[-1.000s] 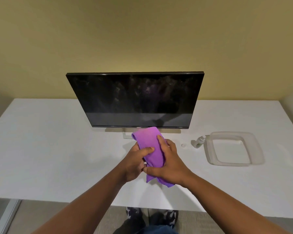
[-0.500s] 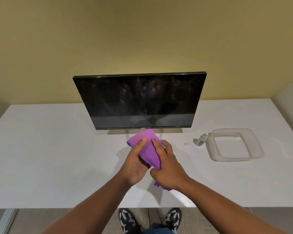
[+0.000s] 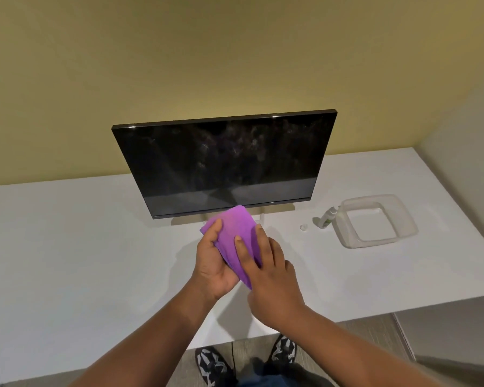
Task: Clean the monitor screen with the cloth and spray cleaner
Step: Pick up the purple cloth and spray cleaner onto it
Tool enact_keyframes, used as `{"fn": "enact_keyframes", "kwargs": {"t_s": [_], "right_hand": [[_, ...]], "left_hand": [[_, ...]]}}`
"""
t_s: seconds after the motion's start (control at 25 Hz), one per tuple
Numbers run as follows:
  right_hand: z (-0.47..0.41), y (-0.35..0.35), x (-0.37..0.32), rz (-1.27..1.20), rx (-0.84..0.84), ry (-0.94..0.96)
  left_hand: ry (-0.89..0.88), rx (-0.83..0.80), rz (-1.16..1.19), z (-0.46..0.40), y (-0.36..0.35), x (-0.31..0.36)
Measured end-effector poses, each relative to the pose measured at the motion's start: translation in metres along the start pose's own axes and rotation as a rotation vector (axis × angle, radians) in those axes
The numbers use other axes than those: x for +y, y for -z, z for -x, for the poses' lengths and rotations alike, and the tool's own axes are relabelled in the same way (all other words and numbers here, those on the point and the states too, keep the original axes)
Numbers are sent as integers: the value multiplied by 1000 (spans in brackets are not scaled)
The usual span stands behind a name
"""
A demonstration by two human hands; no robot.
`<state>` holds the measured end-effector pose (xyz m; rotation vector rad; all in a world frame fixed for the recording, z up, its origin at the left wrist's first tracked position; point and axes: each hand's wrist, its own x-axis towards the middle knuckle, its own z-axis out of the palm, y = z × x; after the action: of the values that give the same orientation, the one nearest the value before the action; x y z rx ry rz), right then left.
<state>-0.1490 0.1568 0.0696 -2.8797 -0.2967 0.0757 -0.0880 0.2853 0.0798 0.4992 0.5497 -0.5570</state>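
- The folded purple microfibre cloth (image 3: 236,233) is held in front of the black flat monitor (image 3: 224,160), just below its bottom edge.
- The left hand (image 3: 213,261) has its grip closed on the cloth from beneath; the right hand (image 3: 268,277) presses flat fingers on top.
- The small white spray bottle (image 3: 328,217) lies on the white counter (image 3: 67,247), right of the monitor, touching a clear plastic tray (image 3: 403,216).

Monitor stand (image 3: 260,216) mostly behind purple cloth (image 3: 236,233); tiny cap (image 3: 303,227) indistinct beside the bottle (image 3: 328,217)

Both hands (image 3: 274,280) gripping purple cloth (image 3: 235,236) (monitor (image 3: 224,160) behind)
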Motion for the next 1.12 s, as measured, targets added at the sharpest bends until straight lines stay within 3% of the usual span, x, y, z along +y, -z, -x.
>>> {"fn": "enact_keyframes", "kwargs": {"t_s": [0.2,0.32,0.56,0.8,1.12], "right_hand": [[13,-9,35,-99,-32,121],[19,-10,72,-262,62,155],[-12,-3,170,-410,170,-277],[-62,-5,267,-321,81,-535],[-104,-19,309,-171,-52,-516]], "left_hand": [[10,27,-105,-12,1,-12],[-28,61,-149,-21,-1,-17],[-75,62,-146,-38,-10,-36],[-132,108,-127,-43,-17,-58],[-222,207,-102,-39,-11,-71]]}}
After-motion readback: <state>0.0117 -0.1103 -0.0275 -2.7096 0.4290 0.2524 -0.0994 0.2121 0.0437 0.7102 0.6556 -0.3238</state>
